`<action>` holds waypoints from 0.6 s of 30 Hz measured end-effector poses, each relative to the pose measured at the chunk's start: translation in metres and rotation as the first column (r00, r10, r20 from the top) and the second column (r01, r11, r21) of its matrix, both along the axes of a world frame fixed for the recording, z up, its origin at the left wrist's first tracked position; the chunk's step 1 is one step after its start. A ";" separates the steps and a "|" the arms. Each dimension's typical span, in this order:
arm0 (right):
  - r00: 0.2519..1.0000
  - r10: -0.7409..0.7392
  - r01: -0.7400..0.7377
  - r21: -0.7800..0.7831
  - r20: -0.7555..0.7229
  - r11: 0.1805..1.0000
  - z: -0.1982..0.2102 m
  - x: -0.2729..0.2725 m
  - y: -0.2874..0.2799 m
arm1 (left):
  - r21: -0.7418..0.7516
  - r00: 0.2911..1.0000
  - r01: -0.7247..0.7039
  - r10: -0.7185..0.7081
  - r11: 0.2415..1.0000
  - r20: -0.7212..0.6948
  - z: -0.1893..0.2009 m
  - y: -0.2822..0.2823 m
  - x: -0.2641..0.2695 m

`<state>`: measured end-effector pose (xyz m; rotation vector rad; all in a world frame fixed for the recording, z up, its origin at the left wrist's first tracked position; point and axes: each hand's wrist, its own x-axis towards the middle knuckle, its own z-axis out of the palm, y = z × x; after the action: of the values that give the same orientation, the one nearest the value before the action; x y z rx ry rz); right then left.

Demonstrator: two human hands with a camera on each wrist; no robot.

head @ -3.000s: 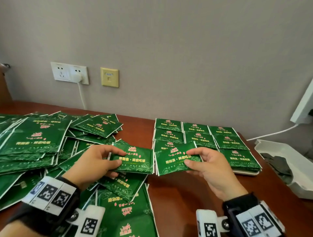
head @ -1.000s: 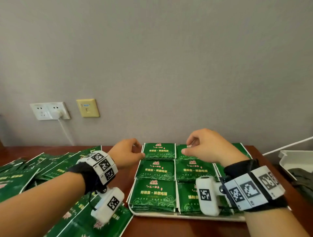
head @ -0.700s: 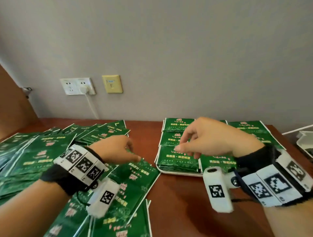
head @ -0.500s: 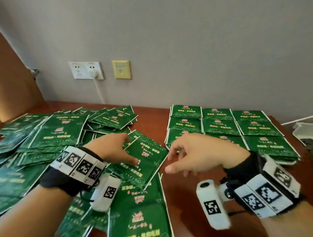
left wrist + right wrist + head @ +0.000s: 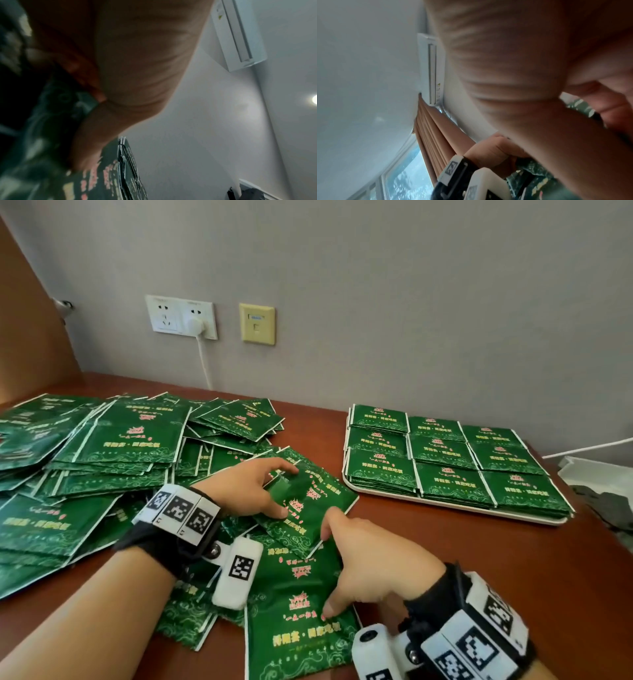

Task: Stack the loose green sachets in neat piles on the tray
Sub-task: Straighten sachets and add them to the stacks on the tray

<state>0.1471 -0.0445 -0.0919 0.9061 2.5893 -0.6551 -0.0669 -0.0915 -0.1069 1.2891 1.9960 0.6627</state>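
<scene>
Left hand (image 5: 245,487) grip pinches loose sachet (image 5: 305,505); right hand (image 5: 373,563) presses neighbouring sachets (image 5: 301,594).

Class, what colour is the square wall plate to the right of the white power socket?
Pale yellow wall plate, clearest in the head view.

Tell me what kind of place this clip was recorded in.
Probably a hotel or guest room: a wooden desk against a grey wall with a power socket, a wall air conditioner and curtains.
</scene>
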 end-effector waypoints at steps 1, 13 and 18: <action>1.000 -0.008 0.007 -0.029 -0.022 1.000 -0.002 0.000 0.001 | 0.043 0.998 -0.014 0.011 0.999 0.061 -0.003 -0.001 -0.002; 0.594 -0.536 -0.061 -0.698 -0.600 0.714 -0.029 0.050 0.044 | 0.205 0.875 -0.099 -0.013 0.974 0.484 0.009 -0.022 -0.007; 0.316 -0.609 -0.112 -0.666 -0.728 0.738 -0.032 0.071 0.060 | 0.273 0.980 -0.058 0.002 0.960 0.201 0.014 -0.023 0.004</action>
<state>0.2184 0.0154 -0.1244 0.8347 2.5668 -2.6813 -0.0626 -0.1149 -0.0934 1.2957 1.8078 1.0754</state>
